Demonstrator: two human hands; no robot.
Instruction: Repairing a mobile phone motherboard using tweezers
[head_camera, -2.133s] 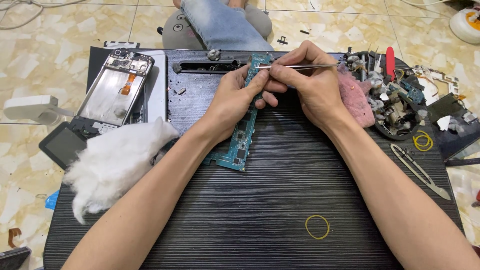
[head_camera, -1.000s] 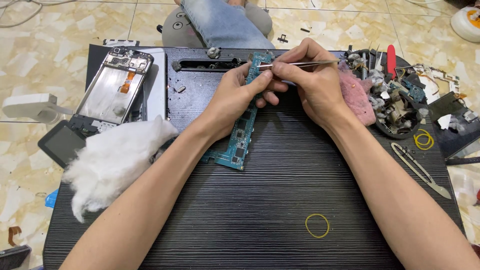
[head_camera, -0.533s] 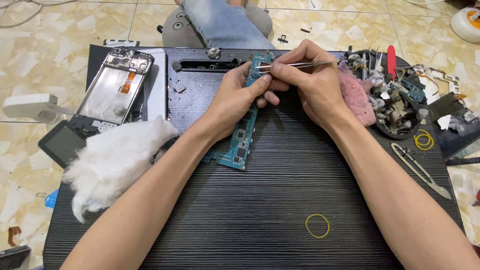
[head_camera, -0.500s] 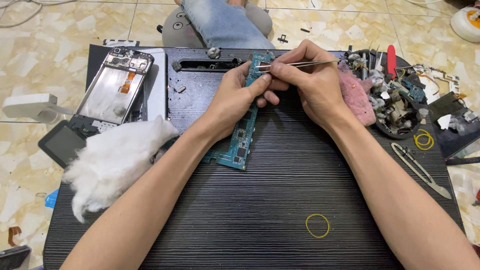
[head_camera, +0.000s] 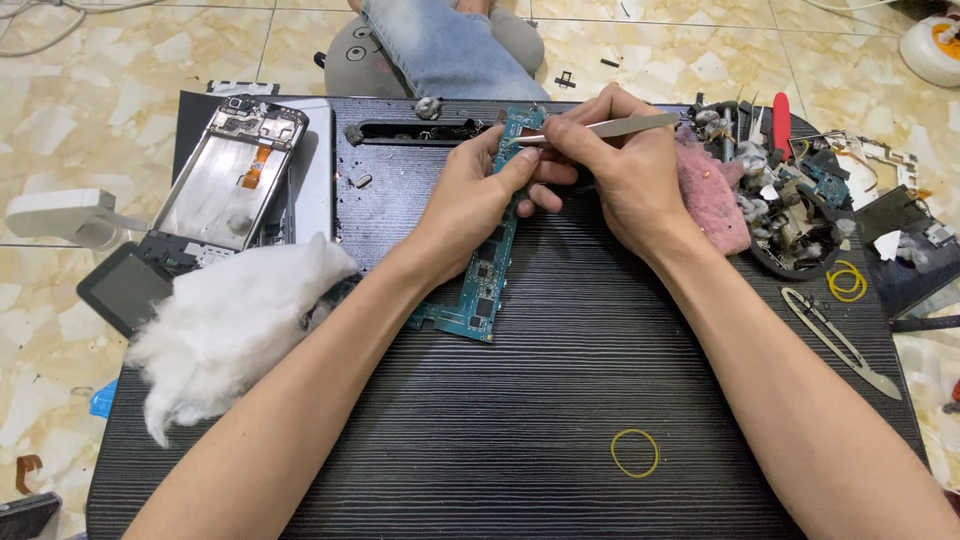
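Circuit board (head_camera: 487, 270) lies under left hand (head_camera: 470, 200), tweezers (head_camera: 600, 128) touching.

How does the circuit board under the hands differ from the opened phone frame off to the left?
The circuit board is a narrow teal strip dotted with dark chips; the phone frame is a wider silver-grey shell with an orange ribbon inside. The left hand presses the board while the right hand brings tweezers to its top; the frame lies untouched. Both lie flat on the black table.
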